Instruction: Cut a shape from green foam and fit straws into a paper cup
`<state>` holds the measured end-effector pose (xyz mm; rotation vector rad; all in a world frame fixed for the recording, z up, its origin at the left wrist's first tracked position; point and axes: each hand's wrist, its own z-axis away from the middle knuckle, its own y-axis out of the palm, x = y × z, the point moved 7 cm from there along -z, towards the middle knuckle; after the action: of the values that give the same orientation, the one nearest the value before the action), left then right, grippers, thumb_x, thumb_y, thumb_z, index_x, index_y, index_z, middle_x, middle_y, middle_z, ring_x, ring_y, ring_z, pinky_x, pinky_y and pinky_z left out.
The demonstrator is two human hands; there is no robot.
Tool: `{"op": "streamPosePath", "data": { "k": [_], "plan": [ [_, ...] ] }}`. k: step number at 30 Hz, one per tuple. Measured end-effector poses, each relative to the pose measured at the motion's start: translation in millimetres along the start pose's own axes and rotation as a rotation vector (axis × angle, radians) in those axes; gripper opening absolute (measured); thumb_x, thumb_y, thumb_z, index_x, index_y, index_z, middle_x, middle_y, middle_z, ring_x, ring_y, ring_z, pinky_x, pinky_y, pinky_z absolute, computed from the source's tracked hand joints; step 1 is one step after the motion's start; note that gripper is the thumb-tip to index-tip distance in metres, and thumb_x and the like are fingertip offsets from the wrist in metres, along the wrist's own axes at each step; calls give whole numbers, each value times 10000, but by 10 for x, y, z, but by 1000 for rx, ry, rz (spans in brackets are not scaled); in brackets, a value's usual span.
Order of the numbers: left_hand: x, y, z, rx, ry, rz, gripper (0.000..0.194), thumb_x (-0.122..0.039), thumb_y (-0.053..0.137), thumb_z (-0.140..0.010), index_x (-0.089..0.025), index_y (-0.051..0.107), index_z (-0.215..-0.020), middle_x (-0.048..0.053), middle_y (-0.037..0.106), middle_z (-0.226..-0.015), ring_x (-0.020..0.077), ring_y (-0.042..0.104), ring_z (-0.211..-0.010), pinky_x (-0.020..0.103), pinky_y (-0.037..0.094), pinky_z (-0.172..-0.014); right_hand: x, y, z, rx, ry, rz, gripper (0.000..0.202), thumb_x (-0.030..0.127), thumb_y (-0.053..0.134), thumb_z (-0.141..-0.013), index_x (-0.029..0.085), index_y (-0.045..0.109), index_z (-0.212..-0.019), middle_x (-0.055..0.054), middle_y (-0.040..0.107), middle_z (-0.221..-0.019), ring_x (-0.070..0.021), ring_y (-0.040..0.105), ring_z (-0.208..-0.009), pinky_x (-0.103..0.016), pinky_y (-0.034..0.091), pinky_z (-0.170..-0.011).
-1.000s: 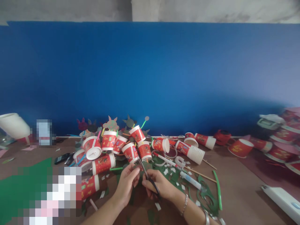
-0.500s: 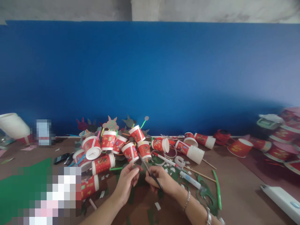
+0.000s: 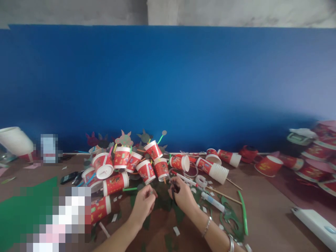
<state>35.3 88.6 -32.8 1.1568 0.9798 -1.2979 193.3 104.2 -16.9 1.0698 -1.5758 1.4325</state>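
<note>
My right hand [image 3: 181, 194] is wrapped round a pair of dark-handled scissors [image 3: 173, 192], whose blades point up and away towards the red paper cups. Just left of it, my left hand [image 3: 144, 202] is closed with fingers pinched; anything between them is too small to make out. The two hands are apart. Beyond them lies a pile of red printed cups [image 3: 146, 171], some with straws and paper animal heads [image 3: 124, 139]. A green straw [image 3: 130, 189] lies by my left hand. Dark green paper scraps [image 3: 178, 213] lie under and between the hands.
On the right are a roll of tape [image 3: 201, 181], a glue tube [image 3: 213, 202], a curved green straw [image 3: 243, 212] and nested cups [image 3: 219, 173]. Farther right sits a white device [image 3: 315, 224]. Green paper [image 3: 28, 206] and a black phone [image 3: 68, 177] lie left. A blue wall [image 3: 168, 87] stands behind.
My right hand has moved slightly up and away from my left hand, and the scissors have turned more upright. My left hand has closed somewhat and stays near the same spot.
</note>
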Motion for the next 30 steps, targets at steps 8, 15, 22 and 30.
{"op": "streamPosePath", "data": {
  "k": [8, 15, 22, 30],
  "plan": [
    [121, -43, -72, -41, 17, -23, 169, -176, 469, -610, -239, 315, -640, -105, 448, -374, 49, 257, -251, 165, 128, -308, 44, -108, -45, 25, 125, -575, 287, 192, 596, -581, 207, 484, -845, 65, 428, -634, -84, 363, -506, -202, 275, -472],
    [-72, -19, 41, -35, 134, -71, 100, -283, 518, -760, -208, 456, -786, -114, 368, -371, 77, 327, -362, 173, 228, -383, 121, -102, -29, 110, 109, -638, 321, 192, 655, -584, 203, 486, -855, 49, 451, -665, -88, 376, -551, -203, 281, -495],
    [-98, 156, 58, 144, 164, -57, 263, -338, 657, -690, -167, 484, -591, -63, 462, -472, 59, 381, -433, 172, 274, -420, 259, 34, 40, 258, 9, -522, 302, 207, 666, -630, 193, 500, -882, 53, 463, -653, -82, 380, -539, -198, 298, -489],
    [-134, -49, 31, -85, 147, 180, 289, -440, 604, -756, -180, 488, -800, -23, 634, -624, 13, 318, -296, 131, 157, -287, 177, -176, 1, -39, -39, -568, 345, 392, 678, -711, 212, 473, -922, 17, 555, -748, -126, 516, -654, -230, 406, -582]
  ]
}}
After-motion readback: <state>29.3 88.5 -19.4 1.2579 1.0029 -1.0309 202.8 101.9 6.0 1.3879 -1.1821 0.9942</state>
